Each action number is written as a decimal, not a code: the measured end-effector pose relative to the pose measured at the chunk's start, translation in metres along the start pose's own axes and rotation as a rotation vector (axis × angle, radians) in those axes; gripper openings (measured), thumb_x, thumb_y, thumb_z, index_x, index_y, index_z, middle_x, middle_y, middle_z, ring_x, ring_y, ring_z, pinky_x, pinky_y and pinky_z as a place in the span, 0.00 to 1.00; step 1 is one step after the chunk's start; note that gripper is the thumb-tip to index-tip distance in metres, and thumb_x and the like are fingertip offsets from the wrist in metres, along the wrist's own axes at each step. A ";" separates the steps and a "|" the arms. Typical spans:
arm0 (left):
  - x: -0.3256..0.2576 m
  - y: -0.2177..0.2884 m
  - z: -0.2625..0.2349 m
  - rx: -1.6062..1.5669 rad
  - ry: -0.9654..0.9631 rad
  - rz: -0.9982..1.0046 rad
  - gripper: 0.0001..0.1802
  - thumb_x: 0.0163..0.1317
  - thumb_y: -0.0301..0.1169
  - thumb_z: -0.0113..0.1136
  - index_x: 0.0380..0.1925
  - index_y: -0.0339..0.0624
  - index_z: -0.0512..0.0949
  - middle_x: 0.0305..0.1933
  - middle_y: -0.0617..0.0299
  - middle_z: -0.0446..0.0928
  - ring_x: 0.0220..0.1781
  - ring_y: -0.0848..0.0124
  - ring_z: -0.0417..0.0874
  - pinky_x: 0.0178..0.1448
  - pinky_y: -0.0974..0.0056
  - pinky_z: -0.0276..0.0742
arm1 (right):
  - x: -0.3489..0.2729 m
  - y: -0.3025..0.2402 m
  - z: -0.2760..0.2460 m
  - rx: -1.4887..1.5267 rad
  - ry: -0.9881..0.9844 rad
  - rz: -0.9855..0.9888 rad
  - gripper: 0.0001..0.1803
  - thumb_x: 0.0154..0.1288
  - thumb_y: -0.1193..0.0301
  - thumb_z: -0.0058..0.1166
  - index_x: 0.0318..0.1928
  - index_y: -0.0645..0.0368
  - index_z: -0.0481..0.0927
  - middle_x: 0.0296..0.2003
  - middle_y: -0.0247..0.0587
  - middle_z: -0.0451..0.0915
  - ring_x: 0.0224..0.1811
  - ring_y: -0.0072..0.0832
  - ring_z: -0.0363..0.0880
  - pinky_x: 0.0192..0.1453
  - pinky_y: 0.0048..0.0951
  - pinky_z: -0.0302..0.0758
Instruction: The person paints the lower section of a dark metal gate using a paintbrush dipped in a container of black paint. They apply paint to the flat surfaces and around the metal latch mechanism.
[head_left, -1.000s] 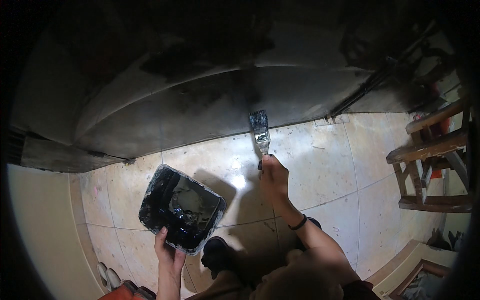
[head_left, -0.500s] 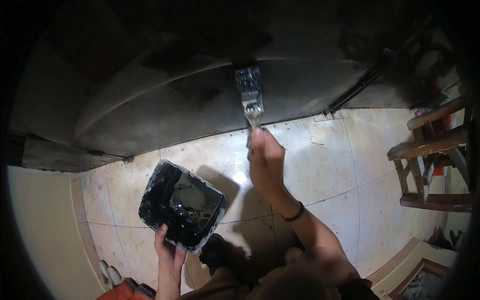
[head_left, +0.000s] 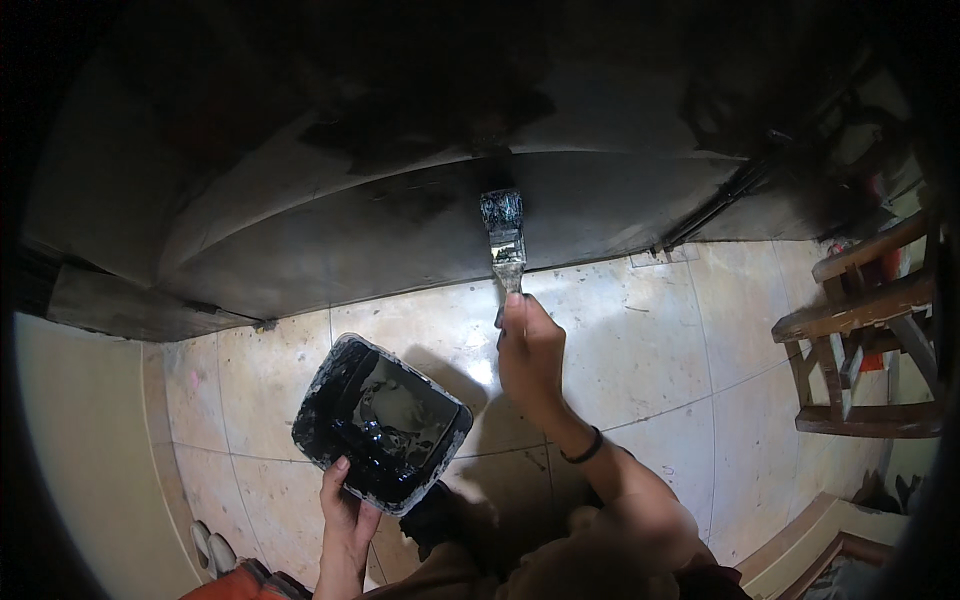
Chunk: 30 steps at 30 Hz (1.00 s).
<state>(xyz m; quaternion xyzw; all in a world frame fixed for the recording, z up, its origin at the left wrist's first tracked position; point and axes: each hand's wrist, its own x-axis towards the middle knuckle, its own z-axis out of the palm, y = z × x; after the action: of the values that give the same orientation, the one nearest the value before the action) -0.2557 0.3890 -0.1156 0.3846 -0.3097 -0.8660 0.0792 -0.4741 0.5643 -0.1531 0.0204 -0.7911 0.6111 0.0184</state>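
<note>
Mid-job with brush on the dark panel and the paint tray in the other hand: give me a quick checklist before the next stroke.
1. Right hand grip on brush handle: ok.
2. Bristles against the dark panel: ok.
3. Left hand holding tray by its near edge: ok.
4. Black paint in tray: ok.
5. Tray level: cannot tell.
6. Drips on floor tiles: cannot tell, glare.

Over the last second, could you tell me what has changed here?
The right hand pushed the brush up off the floor tiles onto the dark panel, then eased slightly back. The left hand holds the paint tray as before.
</note>
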 end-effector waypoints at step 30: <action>0.000 -0.004 0.000 0.035 0.027 0.019 0.33 0.61 0.43 0.65 0.64 0.41 0.72 0.61 0.54 0.78 0.63 0.55 0.79 0.72 0.50 0.72 | 0.001 -0.020 0.034 0.052 -0.016 -0.065 0.21 0.80 0.64 0.43 0.30 0.64 0.75 0.19 0.49 0.74 0.19 0.36 0.74 0.28 0.37 0.70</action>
<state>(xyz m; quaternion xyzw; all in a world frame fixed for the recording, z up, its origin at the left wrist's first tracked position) -0.2553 0.3916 -0.1180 0.3945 -0.3274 -0.8544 0.0846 -0.4740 0.5265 -0.1418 0.0514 -0.7741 0.6302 0.0315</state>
